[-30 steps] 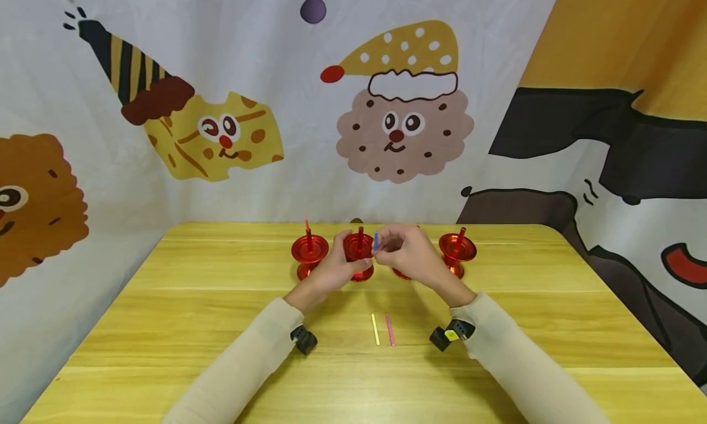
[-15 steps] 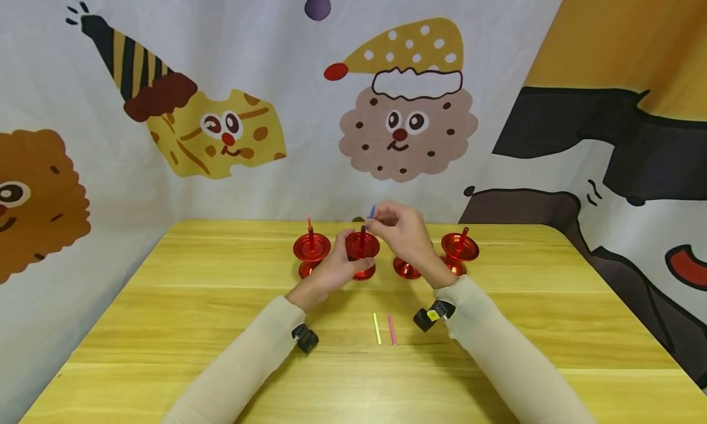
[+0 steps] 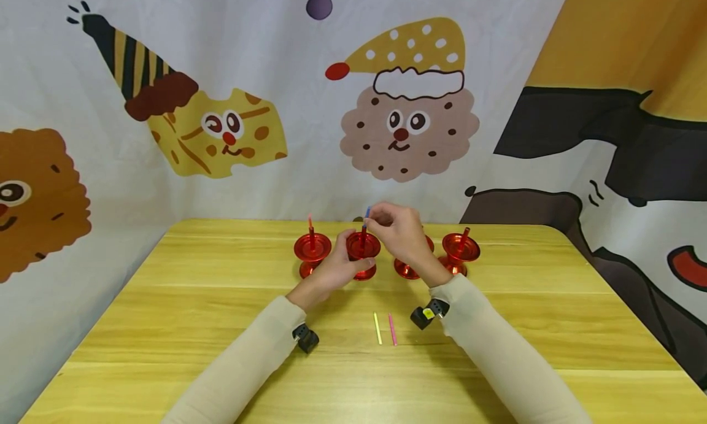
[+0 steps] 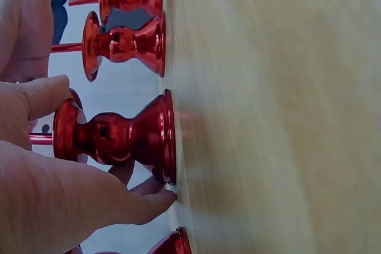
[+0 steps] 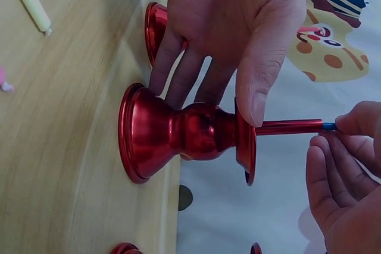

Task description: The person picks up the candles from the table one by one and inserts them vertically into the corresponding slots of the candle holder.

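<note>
In the head view, my left hand [image 3: 334, 268] grips a shiny red candle holder [image 3: 359, 247], second from the left in a row. Its thumb lies at the dish rim in the right wrist view, and its fingers reach behind the stem and base. The holder stands upright on the table. Above it, my right hand [image 3: 400, 231] pinches a thin blue candle [image 3: 367, 213] between thumb and fingertips. Seen from the right wrist, the blue candle's lower end [image 5: 329, 126] meets the top of the holder's narrow red tube [image 5: 290, 127]. My right fingers cover most of the candle there.
To the left stands a red holder [image 3: 312, 247] with a pinkish-red candle in its tube. Another holder [image 3: 407, 269] is partly behind my right wrist, and one more [image 3: 461, 247] stands farther right. A yellow candle [image 3: 378, 329] and a pink candle [image 3: 393, 329] lie nearer me.
My right hand has lifted and shifted left, bringing the blue candle from in front of the holder's right side to the top of its tube. My left hand keeps its grip in place.
</note>
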`<state>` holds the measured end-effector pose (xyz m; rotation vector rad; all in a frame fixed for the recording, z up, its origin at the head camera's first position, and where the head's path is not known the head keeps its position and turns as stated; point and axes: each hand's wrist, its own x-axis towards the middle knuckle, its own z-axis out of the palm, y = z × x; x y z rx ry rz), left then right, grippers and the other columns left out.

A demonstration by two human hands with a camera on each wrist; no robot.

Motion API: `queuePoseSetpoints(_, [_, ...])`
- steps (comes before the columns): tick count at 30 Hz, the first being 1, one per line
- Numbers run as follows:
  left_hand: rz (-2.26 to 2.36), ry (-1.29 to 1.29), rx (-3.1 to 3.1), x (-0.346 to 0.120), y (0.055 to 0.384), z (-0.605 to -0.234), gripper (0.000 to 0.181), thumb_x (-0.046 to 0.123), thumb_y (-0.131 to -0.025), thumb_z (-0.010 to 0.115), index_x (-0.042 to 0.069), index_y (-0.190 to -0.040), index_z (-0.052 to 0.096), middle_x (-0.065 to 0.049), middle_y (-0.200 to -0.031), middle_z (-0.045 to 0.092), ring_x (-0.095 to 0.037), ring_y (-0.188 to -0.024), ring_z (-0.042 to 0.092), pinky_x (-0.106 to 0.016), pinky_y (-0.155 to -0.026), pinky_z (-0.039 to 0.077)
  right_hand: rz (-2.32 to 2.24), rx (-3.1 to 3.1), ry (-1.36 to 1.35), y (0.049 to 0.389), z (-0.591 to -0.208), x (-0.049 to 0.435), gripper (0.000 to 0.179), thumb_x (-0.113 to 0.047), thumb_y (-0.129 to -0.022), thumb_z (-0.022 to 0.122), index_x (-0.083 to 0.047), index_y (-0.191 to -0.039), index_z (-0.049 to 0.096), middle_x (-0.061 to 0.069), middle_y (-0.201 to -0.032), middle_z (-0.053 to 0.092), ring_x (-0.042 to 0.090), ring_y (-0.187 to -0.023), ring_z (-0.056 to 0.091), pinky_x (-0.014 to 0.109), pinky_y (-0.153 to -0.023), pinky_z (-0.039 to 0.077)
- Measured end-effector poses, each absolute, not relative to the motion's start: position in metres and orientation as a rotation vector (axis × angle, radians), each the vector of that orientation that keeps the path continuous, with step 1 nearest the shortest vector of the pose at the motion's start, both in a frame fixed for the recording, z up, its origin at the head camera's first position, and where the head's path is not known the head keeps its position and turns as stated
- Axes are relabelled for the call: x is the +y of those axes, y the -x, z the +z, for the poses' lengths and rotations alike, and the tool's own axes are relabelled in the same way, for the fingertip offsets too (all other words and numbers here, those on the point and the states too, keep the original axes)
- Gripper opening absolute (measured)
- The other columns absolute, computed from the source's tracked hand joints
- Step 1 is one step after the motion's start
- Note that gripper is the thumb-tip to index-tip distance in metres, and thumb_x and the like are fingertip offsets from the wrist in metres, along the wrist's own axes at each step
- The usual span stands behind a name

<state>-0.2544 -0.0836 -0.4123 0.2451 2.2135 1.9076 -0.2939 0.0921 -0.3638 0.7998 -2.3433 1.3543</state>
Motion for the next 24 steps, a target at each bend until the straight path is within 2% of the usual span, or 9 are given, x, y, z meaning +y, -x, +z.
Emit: queuePoseSetpoints(24, [1.908, -0.285, 2.228, -0.083, 0.2539, -0.4128, 0.083, 0.011, -0.107, 0.069, -0.004, -0.168, 0.015, -0.026, -0.162, 0.045, -0.039, -0.15, 0.046, -0.053, -0.124, 0.038, 1.215, -2.338, -0.864, 0.2919, -0.3646, 0.0915, 0.005, -0.003, -0.1, 0.077, -0.001, -0.1, 0.081, 0.007, -0.092, 0.08, 0.024, -0.084, 0.078, 0.043, -0.076, 0.065])
